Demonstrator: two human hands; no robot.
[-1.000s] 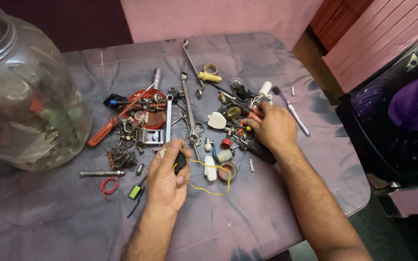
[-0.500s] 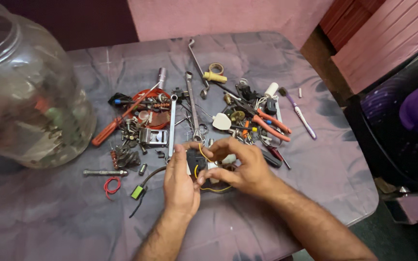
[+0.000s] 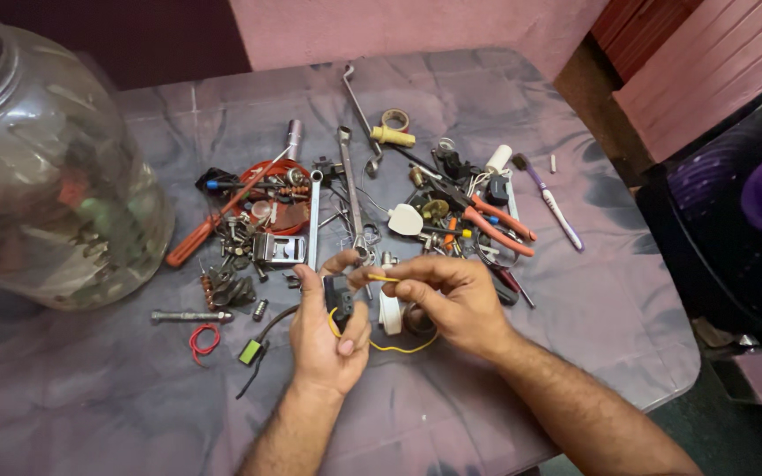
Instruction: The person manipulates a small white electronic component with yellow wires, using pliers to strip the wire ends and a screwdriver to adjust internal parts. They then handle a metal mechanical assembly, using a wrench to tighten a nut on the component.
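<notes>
Both hands now together at the middle of the surface, the right one pulled back from the tool pile a second ago. Left hand: fingers curled tight around a small black part, held just above the cloth. Yellow wire looping out beneath it. Right hand: fingers pinched on the wire's free end, close beside the part. Red pliers lying untouched behind.

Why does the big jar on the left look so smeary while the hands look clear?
In the head view, the clear plastic jar sits close to the lens at the frame edge, so it blurs and stretches; its wall also reflects light. The left hand, right hand and yellow wire are sharp under soft, even light.
</notes>
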